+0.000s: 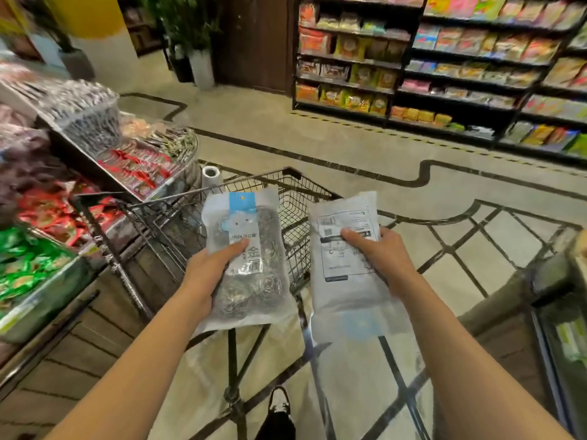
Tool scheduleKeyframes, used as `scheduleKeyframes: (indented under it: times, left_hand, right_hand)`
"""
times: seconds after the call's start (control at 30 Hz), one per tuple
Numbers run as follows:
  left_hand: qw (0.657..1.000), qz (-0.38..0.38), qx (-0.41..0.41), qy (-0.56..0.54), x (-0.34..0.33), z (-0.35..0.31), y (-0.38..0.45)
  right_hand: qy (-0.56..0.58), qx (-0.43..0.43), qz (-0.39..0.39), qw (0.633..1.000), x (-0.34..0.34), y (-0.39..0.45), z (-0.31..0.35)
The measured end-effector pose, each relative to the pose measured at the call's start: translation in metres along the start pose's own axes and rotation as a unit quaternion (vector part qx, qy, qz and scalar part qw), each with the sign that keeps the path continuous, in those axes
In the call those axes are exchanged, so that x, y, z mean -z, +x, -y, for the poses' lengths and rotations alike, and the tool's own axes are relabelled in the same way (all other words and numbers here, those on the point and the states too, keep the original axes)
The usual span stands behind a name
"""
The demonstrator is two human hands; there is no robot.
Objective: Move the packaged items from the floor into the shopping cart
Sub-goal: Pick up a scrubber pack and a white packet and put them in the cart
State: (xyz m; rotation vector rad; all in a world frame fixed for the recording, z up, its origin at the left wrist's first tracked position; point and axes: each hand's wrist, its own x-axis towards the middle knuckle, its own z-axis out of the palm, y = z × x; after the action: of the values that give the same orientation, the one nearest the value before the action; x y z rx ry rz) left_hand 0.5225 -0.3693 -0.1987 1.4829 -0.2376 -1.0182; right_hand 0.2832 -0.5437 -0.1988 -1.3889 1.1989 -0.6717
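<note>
My left hand [208, 271] grips a clear packet of steel scourers [251, 281] with a blue header strip, thumb laid across its front. My right hand [379, 255] grips a second white packet [344, 290], turned back side up so its printed label shows. Both packets are held up in front of me, above the near end of the black wire shopping cart [295, 198]. The left packet hangs over the cart's basket; the right one is over its right edge and the floor. What the basket holds is hidden behind the packets.
A display counter with bins of wrapped sweets [38, 217] runs along the left, touching the cart's side. A white roll [212, 176] stands beyond the cart. Snack shelves [444, 74] line the far right. My black shoe [278, 411] is on the tiled floor below.
</note>
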Motion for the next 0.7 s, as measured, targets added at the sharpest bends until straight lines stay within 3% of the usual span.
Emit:
scheduleKeyframes:
  times: [0.37, 0.7]
  left_hand:
    - [0.998, -0.064, 0.005, -0.020, 0.011, -0.033, 0.149]
    - [0.977, -0.205, 0.032, -0.045, 0.032, 0.007, 0.246]
  right_hand:
    - [-0.053, 0.001, 0.085, 0.995, -0.083, 0.179, 0.047]
    - [-0.136, 0.016, 0.217, 0.967, -0.175, 0.308, 0.029]
